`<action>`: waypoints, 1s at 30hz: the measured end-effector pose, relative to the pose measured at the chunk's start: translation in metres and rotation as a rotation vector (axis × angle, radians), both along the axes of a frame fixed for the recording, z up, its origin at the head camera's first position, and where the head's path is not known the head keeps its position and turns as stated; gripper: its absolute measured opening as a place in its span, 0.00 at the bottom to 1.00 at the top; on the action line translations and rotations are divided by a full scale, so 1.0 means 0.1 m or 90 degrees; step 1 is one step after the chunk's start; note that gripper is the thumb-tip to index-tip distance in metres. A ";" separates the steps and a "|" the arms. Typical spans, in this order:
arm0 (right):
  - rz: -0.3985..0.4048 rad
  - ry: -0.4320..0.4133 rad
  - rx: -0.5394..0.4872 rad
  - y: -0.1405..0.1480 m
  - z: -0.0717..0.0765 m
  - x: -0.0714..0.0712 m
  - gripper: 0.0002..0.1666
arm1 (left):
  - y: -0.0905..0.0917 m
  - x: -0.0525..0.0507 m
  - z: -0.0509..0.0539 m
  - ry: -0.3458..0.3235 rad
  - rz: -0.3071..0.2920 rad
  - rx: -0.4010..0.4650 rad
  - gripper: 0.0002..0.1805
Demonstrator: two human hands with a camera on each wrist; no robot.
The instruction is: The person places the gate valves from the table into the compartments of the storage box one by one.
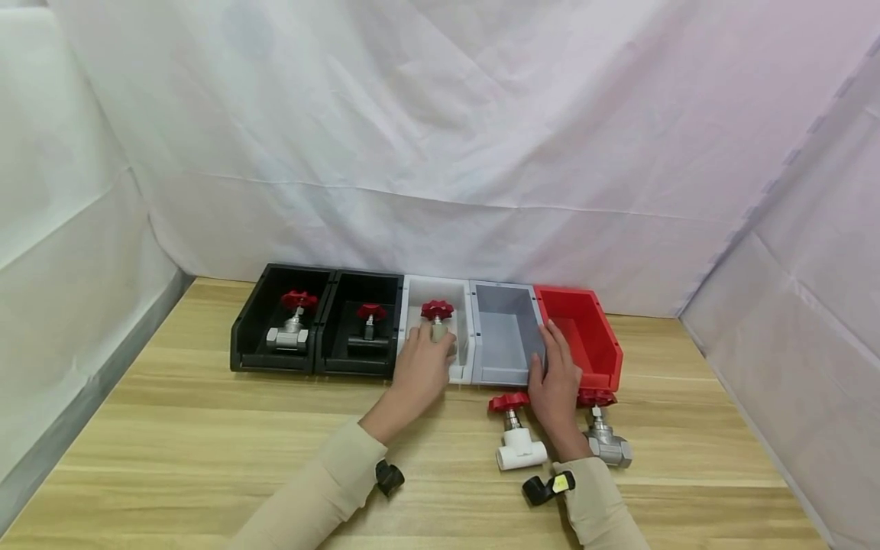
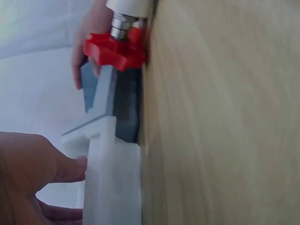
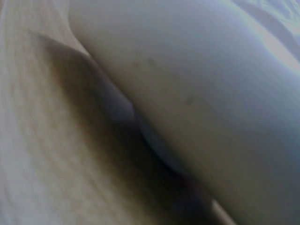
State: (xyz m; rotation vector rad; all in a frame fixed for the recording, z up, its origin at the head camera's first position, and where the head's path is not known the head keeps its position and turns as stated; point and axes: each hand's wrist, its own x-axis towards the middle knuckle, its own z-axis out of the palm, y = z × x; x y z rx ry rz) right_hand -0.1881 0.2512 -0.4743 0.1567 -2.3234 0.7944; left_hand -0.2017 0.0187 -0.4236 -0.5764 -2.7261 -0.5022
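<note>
In the head view my left hand (image 1: 421, 372) reaches into the white bin (image 1: 461, 372), at the lower part of a valve with a red handwheel (image 1: 436, 309); its grip there is partly hidden. In the left wrist view, the fingers of my left hand (image 2: 42, 178) are behind the white bin's wall (image 2: 112, 183). My right hand (image 1: 555, 382) rests on the edge between the grey bin (image 1: 505, 374) and the red bin (image 1: 601, 378), fingers extended. A white tee valve (image 1: 520, 449) lies left of that hand, and a metal valve (image 1: 608, 447) lies to its right.
Two black bins stand at the left of the row: one (image 1: 271, 363) holds a metal valve (image 1: 289, 336), the other (image 1: 351, 367) a dark valve (image 1: 369, 341). White cloth (image 1: 440, 153) hangs behind the row. The right wrist view is blurred, mostly sleeve-like surface and wood.
</note>
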 end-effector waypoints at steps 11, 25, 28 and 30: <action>0.001 0.000 0.001 0.00 0.01 0.00 0.34 | 0.00 0.25 -0.10 0.029 -0.031 0.083 0.16; 0.002 0.000 0.003 0.01 -0.03 -0.03 0.36 | -0.02 0.36 -0.03 0.014 -0.076 0.112 0.17; -0.001 -0.002 0.005 0.01 -0.02 -0.02 0.36 | 0.00 0.38 0.00 0.015 -0.083 0.110 0.18; -0.002 -0.004 0.004 0.00 -0.02 -0.02 0.36 | 0.02 0.40 0.01 0.013 -0.088 0.111 0.18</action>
